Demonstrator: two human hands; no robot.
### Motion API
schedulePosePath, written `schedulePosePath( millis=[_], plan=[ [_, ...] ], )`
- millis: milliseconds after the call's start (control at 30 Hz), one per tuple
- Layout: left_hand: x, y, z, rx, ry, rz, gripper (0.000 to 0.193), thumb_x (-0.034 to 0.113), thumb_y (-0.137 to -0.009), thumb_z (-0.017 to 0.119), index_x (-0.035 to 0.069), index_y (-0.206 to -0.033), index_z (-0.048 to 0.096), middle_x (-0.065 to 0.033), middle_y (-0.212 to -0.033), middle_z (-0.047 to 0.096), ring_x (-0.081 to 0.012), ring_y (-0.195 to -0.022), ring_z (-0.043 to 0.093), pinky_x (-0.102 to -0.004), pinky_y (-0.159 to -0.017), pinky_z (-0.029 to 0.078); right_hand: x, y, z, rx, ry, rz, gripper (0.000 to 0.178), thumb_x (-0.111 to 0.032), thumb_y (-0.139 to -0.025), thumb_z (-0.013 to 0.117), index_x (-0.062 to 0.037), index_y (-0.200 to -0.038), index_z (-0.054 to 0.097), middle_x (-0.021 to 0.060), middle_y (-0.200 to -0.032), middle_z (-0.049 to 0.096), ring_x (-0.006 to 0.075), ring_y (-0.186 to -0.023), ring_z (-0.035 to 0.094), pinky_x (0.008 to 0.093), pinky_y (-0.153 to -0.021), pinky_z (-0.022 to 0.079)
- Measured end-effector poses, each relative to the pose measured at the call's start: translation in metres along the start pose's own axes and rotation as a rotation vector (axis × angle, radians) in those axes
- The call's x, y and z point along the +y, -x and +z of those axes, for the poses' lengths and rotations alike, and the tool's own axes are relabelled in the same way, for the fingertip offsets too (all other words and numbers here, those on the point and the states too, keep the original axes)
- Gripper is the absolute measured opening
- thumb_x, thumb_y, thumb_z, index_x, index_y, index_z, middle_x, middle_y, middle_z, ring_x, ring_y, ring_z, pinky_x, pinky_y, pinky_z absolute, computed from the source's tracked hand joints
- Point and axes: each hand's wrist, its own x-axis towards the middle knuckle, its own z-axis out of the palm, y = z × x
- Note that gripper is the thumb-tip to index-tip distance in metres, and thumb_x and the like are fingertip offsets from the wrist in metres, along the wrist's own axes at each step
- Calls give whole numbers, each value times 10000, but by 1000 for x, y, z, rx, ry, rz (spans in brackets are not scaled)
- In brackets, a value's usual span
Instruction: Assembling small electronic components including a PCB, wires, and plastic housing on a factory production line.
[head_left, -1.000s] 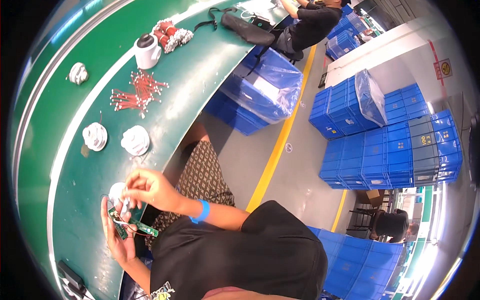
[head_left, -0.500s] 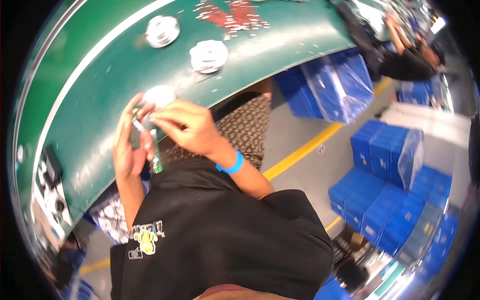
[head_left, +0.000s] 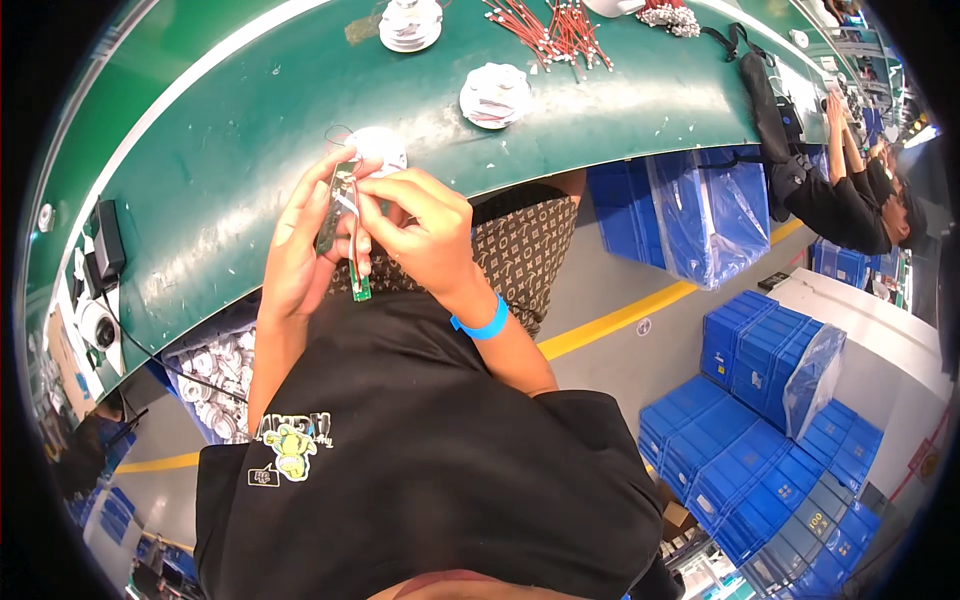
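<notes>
Since half a second ago your view has swung so the long green table arcs across the top of the picture, and your hands have lifted slightly off its near edge while keeping the same grip on the board. Your left hand is closed around a narrow green circuit board strip, holding it upright over your lap, just short of the table's near edge. Your right hand is pinched together on the board's right side, fingertips pressing a thin pale lead against it. Whether that lead is already seated I cannot tell; your fingers cover the joint.

Just beyond your hands, a white round plastic housing sits at the table's near edge, and a second white round housing lies further right. A bundle of red wires with pale ends is spread at the far side. Below the table on your left is a bag of white round parts. Another person's sleeve and hands work at the far right, well apart from yours.

My judgement of the risks: the board hangs over your lap, not the table, so a slipped grip would drop it to the floor. Pushing sideways with the right hand against a one-handed hold could flex the strip or bend the lead. The nearest housing sits close enough to the edge that your knuckles could nudge it off.
</notes>
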Motion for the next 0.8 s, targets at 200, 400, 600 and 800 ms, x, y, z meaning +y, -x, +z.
schedulePosePath(
  millis=[200, 400, 600, 800],
  plan=[
    [-3, -1, 0, 7, -17, 18, 462, 305, -1012, 425, 49, -1395, 382, -186, -1322, 507, -124, -687, 594, -264, -542, 553, 7, 1, 4, 29, 58, -102, 177, 77, -730, 699, 31, -900, 677, 96, -814, 665, 106, -545, 634, 219, -453, 483],
    [0, 0, 3, 30, -72, 4, 461, 305, -1009, 434, 45, -1389, 400, -169, -1299, 535, -116, -681, 587, -254, -536, 543, 10, -1, 3, 54, 140, -204, 161, 68, -719, 699, 31, -873, 668, 97, -799, 662, 109, -550, 634, 220, -443, 477],
    [-4, 0, 10, 80, -127, 30, 445, 290, -1011, 432, 37, -1377, 434, -149, -1281, 555, -109, -649, 581, -256, -533, 531, 0, -3, -5, -30, 130, 58, 119, -12, -699, 724, -20, -792, 650, 68, -740, 651, 145, -512, 598, 266, -476, 467],
    [-4, 1, 13, 130, -323, 81, 414, 264, -1016, 419, 47, -1366, 464, -122, -1250, 580, -95, -568, 560, -237, -520, 507, 7, -1, -2, 61, 53, -7, 81, 26, -732, 730, -3, -790, 683, 51, -684, 627, 77, -509, 563, 220, -437, 411]
  ],
)
